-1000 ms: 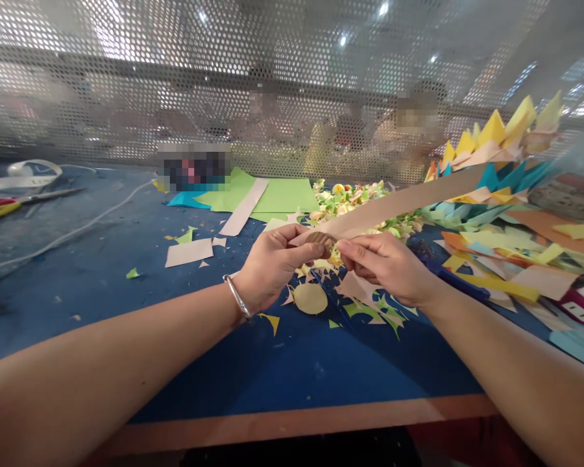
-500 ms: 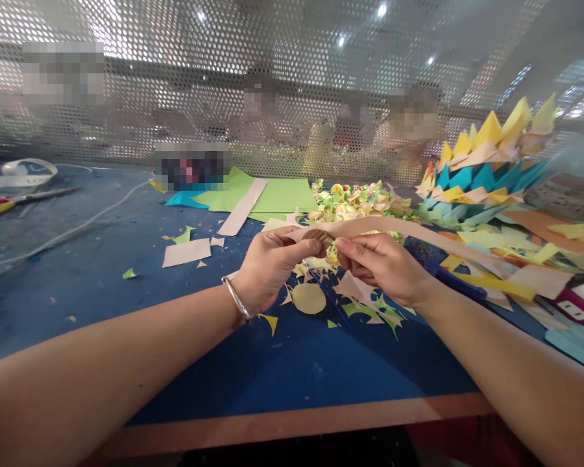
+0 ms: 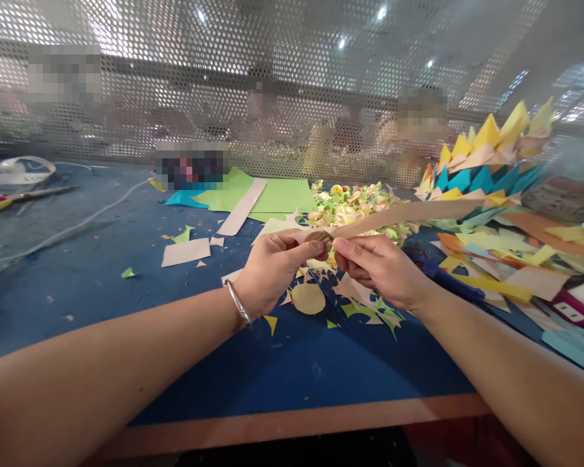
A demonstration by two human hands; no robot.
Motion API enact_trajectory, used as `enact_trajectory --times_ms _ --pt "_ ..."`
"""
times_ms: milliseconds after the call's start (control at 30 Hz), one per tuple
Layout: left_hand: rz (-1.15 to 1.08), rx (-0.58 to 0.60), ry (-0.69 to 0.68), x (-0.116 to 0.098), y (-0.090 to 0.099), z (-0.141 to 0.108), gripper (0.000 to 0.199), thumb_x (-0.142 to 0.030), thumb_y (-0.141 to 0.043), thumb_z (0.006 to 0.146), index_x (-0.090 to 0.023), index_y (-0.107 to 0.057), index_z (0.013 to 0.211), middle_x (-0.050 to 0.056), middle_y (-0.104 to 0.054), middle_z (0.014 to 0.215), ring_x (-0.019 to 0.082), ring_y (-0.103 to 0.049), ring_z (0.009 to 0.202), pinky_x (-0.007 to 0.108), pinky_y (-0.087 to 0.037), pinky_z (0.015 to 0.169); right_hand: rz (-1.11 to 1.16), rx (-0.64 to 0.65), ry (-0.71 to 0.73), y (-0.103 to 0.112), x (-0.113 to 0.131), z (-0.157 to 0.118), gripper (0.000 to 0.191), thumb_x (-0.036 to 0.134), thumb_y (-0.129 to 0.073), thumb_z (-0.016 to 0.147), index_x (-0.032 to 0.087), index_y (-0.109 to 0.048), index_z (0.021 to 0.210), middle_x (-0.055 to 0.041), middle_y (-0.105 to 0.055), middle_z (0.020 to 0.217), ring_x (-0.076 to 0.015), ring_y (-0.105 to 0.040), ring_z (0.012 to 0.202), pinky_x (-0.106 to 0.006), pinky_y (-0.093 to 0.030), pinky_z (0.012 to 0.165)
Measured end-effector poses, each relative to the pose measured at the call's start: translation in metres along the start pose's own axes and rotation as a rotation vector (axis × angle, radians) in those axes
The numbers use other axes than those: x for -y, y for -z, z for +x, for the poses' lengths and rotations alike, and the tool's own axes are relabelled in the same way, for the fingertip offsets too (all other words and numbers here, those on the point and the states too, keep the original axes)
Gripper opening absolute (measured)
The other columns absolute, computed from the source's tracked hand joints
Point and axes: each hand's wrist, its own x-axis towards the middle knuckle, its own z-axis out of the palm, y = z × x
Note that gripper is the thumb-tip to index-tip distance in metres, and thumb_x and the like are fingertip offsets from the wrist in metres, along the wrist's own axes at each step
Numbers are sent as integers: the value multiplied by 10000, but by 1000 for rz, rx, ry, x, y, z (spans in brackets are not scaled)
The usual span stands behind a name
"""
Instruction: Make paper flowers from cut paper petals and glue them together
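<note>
My left hand [image 3: 276, 267], with a silver bracelet at the wrist, pinches a pale pink paper strip [image 3: 409, 213] and a small brownish, ridged rounded piece [image 3: 316, 237] between thumb and fingers. Close beside it, my right hand [image 3: 377, 267] has thumb and forefinger closed at the right edge of that piece. From there the long strip stretches away to the right, above my right hand. Whether the ridged piece is part of the strip, I cannot tell. Beneath the hands lie a yellow paper oval [image 3: 308, 299] and green and pink offcuts [image 3: 357, 288].
Green sheets [image 3: 282, 194] and a heap of small paper pieces [image 3: 353, 204] lie behind the hands. A layered pointed paper construction [image 3: 491, 165] stands at right, near paper strips and a blue-handled tool [image 3: 450, 280]. Scissors [image 3: 24, 198] lie left. A perforated screen [image 3: 292, 117] backs the table.
The strip's free end has risen and swung: it sagged down to the right before and now runs nearly straight, tilted slightly upward. Both hands stay almost in place.
</note>
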Motion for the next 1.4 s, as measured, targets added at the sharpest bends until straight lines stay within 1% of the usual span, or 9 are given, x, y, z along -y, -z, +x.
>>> enact_trajectory --times_ms 233,467,633,767,900,1100,1233,1333,1400 --pt "-15 22 -9 0 1 0 110 -174 -700 778 -174 -748 679 1 -676 658 104 -567 649 255 -432 642 -6 2 23 1 0 0 479 570 -645 884 175 -562 626 112 -188 469 -38 -128 402 -245 -64 374" --pt "-7 27 8 1 1 1 98 -198 -712 786 -176 -754 700 0 -678 671 87 -507 593 251 -370 579 2 2 21 0 1 0 484 575 -652 876 180 -547 618 105 -206 477 -40 -133 406 -244 -55 377" --pt "-24 26 -28 0 2 2 129 -161 -700 791 -169 -750 672 -3 -673 655 84 -532 608 238 -419 624 -2 -1 4 0 1 -1 495 591 -652 869 172 -553 624 106 -209 476 -36 -133 406 -237 -58 379" --pt "27 27 -64 0 2 2 88 -159 -709 779 -164 -762 710 0 -678 671 97 -555 640 248 -446 665 -21 -7 2 0 1 -1 507 606 -645 866 174 -543 620 110 -194 474 -36 -128 408 -235 -62 379" --pt "59 15 -44 1 3 2 75 -172 -713 777 -168 -766 723 8 -684 680 113 -576 667 260 -453 672 -80 -7 23 1 -1 0 502 603 -621 886 178 -542 629 105 -208 472 -43 -149 408 -238 -88 381" --pt "21 32 -10 0 2 2 115 -153 -707 786 -168 -754 682 7 -688 682 106 -581 667 259 -455 690 -144 -10 67 4 -2 -2 500 599 -599 903 184 -538 630 97 -237 465 -47 -181 403 -240 -115 380" --pt "-1 23 8 -1 2 1 112 -162 -715 783 -164 -741 675 -1 -686 683 88 -527 610 254 -409 634 -157 0 80 6 -1 -3 502 600 -594 905 183 -534 632 98 -233 465 -46 -179 405 -239 -114 381" --pt "-5 25 31 0 3 1 92 -193 -731 774 -159 -736 689 -5 -674 673 77 -456 560 259 -319 553 -159 3 69 6 0 -2 500 607 -590 905 182 -538 645 100 -230 476 -46 -183 410 -235 -117 384" --pt "2 31 54 1 4 1 99 -211 -744 761 -156 -724 681 -5 -662 662 76 -422 545 267 -262 526 -159 7 64 5 -1 -2 503 612 -587 904 184 -532 646 100 -227 484 -47 -184 416 -233 -115 384"
